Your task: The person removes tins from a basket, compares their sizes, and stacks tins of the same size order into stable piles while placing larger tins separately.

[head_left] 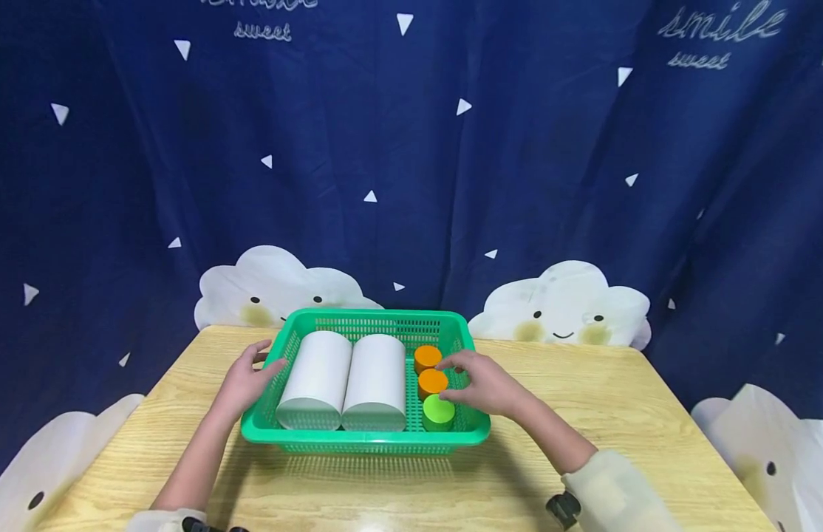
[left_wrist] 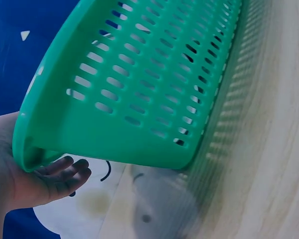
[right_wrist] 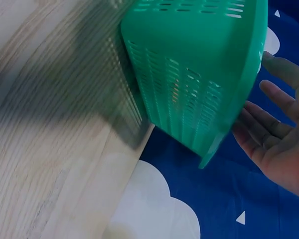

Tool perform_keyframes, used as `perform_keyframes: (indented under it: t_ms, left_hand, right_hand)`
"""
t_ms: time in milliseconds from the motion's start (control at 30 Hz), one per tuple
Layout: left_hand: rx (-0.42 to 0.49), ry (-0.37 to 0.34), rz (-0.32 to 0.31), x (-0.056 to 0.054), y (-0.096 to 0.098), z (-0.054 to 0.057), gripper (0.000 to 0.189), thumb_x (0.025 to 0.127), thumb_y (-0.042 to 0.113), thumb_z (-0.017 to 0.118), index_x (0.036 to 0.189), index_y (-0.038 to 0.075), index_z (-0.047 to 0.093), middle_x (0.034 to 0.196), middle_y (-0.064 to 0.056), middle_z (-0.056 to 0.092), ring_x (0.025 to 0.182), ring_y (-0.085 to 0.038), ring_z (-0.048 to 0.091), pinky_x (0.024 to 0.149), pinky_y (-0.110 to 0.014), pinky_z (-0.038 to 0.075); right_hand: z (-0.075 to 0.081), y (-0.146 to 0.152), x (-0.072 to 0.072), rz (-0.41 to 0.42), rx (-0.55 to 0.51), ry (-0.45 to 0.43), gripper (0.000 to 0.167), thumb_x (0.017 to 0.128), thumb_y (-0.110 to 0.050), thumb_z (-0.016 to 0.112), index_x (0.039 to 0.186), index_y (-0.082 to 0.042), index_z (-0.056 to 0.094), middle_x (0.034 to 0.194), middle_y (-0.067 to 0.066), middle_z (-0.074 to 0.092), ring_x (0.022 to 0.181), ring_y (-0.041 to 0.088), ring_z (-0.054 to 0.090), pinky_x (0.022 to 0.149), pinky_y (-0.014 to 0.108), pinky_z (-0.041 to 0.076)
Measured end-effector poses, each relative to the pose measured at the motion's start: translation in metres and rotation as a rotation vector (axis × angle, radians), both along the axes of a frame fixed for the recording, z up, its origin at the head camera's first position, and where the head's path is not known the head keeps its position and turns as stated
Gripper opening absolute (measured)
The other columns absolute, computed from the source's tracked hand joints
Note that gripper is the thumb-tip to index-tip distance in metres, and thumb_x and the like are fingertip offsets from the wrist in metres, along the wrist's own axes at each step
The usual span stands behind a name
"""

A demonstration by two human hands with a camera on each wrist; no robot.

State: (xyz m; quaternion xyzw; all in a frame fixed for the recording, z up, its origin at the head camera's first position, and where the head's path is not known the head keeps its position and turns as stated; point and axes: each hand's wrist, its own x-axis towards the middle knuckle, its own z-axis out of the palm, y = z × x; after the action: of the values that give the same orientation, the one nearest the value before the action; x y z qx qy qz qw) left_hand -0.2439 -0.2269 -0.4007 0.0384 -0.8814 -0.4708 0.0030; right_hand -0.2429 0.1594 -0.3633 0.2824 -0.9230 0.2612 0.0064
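A green plastic basket (head_left: pixel 365 437) with slotted walls is on the wooden table. Inside lie two large white cylinders (head_left: pixel 320 373), side by side. Along the right wall stand two small orange cylinders (head_left: pixel 428 357) and one lime-green cylinder (head_left: pixel 439 414). My left hand (head_left: pixel 248 380) is at the basket's left rim, thumb over the edge and loose fingers (left_wrist: pixel 72 174) outside, below the rim. Reaching over the right rim, my right hand (head_left: pixel 487 384) has its thumb and forefinger spread above the small cylinders. In the right wrist view its other fingers (right_wrist: pixel 261 124) are loosely extended beside the rim.
The table (head_left: pixel 571 428) extends around the basket on both sides and in front. Behind it hangs a dark blue curtain (head_left: pixel 398 133) printed with white triangles and smiling clouds (head_left: pixel 564 303). The basket stands close to the table's back edge.
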Motion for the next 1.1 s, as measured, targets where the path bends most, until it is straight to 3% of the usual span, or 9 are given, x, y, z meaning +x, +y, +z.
perform_keyframes:
  t_ms: [267, 700, 967, 1100]
  left_hand:
    - [-0.013, 0.031, -0.003, -0.001, 0.001, -0.004, 0.061, 0.097, 0.022, 0.049, 0.144, -0.006, 0.023, 0.133, -0.035, 0.040, 0.115, -0.049, 0.049, 0.083, -0.049, 0.051]
    - [0.001, 0.023, 0.015, 0.000, 0.000, -0.007, 0.059, 0.096, 0.022, 0.049, 0.144, -0.001, 0.025, 0.132, -0.033, 0.042, 0.114, -0.047, 0.051, 0.081, -0.047, 0.052]
    - [0.007, 0.029, 0.013, -0.001, -0.002, -0.009, 0.058, 0.096, 0.022, 0.050, 0.144, -0.002, 0.026, 0.131, -0.033, 0.043, 0.112, -0.047, 0.053, 0.081, -0.047, 0.052]
    - [0.008, 0.023, 0.017, -0.001, -0.002, -0.011, 0.059, 0.096, 0.022, 0.050, 0.144, -0.001, 0.026, 0.131, -0.033, 0.043, 0.112, -0.046, 0.053, 0.080, -0.047, 0.053]
  right_hand:
    - [-0.005, -0.009, 0.002, 0.026, 0.021, -0.058, 0.038, 0.077, -0.018, 0.076, 0.111, -0.005, 0.066, 0.112, 0.009, 0.063, 0.097, 0.028, 0.056, 0.081, 0.037, 0.048]
    - [-0.016, -0.018, -0.001, 0.111, 0.169, -0.055, 0.033, 0.076, -0.018, 0.076, 0.107, -0.010, 0.066, 0.109, 0.007, 0.064, 0.104, 0.026, 0.055, 0.090, 0.043, 0.046]
    - [-0.025, -0.029, -0.006, 0.093, 0.238, -0.074, 0.036, 0.074, -0.018, 0.078, 0.107, -0.009, 0.066, 0.110, 0.006, 0.062, 0.092, 0.018, 0.052, 0.075, 0.032, 0.044]
    - [-0.026, -0.033, -0.007, 0.078, 0.258, -0.092, 0.039, 0.072, -0.019, 0.080, 0.107, -0.008, 0.066, 0.108, 0.005, 0.061, 0.091, 0.018, 0.052, 0.077, 0.034, 0.046]
